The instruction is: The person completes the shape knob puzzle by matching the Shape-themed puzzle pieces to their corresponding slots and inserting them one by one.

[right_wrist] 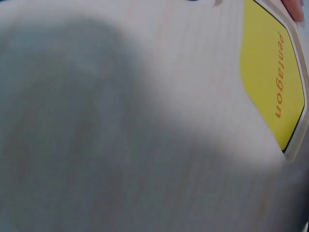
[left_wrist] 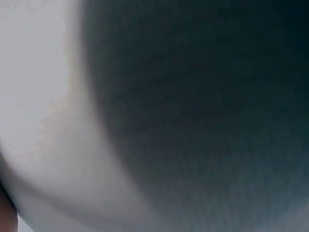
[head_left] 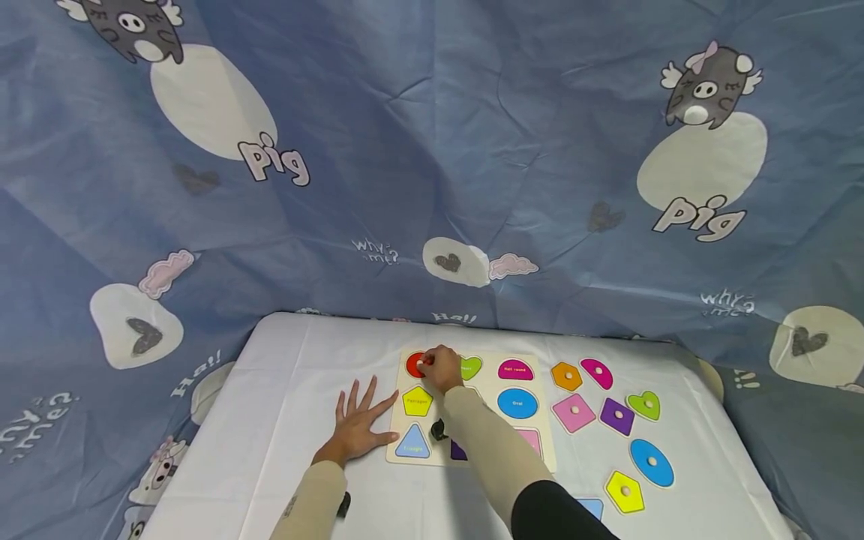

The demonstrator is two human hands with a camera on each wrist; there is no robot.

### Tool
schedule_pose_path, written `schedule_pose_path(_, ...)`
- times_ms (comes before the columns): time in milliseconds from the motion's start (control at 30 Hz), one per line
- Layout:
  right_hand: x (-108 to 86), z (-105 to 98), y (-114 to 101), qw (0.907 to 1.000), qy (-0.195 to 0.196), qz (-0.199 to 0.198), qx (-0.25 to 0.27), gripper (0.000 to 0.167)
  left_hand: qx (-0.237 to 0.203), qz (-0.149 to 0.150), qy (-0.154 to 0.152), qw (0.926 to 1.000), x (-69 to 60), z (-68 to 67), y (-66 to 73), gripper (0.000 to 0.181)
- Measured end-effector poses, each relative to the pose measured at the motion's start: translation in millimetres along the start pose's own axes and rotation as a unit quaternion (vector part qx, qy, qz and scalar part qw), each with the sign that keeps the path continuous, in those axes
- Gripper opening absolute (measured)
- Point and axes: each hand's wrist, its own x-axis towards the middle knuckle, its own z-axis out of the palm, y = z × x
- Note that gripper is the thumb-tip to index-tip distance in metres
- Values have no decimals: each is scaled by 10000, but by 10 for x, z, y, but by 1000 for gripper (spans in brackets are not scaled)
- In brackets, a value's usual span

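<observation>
A pale wooden puzzle board (head_left: 548,442) with coloured, labelled shape recesses lies on the white-covered table. At its far left corner my right hand (head_left: 443,369) pinches a red circle piece (head_left: 415,365) with curled fingers, over the circle's place. The hand hides part of the piece and any knob on it. My left hand (head_left: 358,429) lies flat with fingers spread, thumb and index finger touching the board's left edge. The board's yellow pentagon recess (right_wrist: 270,72) shows in the right wrist view. The left wrist view is only blurred dark and pale cloth.
Loose knobbed pieces lie right of the board: orange hexagon (head_left: 566,376), magenta half round (head_left: 597,373), pink piece (head_left: 574,413), purple piece (head_left: 617,417), green heart (head_left: 644,406), blue oval (head_left: 652,463), yellow pentagon (head_left: 625,492). My right forearm partly covers a light blue piece (head_left: 591,508).
</observation>
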Motion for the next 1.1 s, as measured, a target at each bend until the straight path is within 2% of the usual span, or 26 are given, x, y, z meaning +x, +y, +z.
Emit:
schedule_pose_path(200,-14,-58,4,9999,-161,-6,26,12,-27,-17,-46,10000,-2,0,29,76)
schedule_pose_path(367,-41,-167,77,9984,-299,-107,475,23,-35,0,-104,9999,11,14,41,77)
schedule_pose_path(500,-104,-279,147,9953,-426,-198,841,26,-68,-20,-132,9999,3,11,23,78)
schedule_pose_path(600,-161,-369,201,9935,-463,-123,1037,26,-72,-10,-93,9999,-5,0,1,78)
schedule_pose_path(900,-333,-697,471,9921,-97,-32,1249,24,-72,-42,-79,9999,-11,-8,6,78)
schedule_pose_path(1100,-432,-884,647,9909,209,-320,1291,25,-143,59,9,9999,21,6,-13,80)
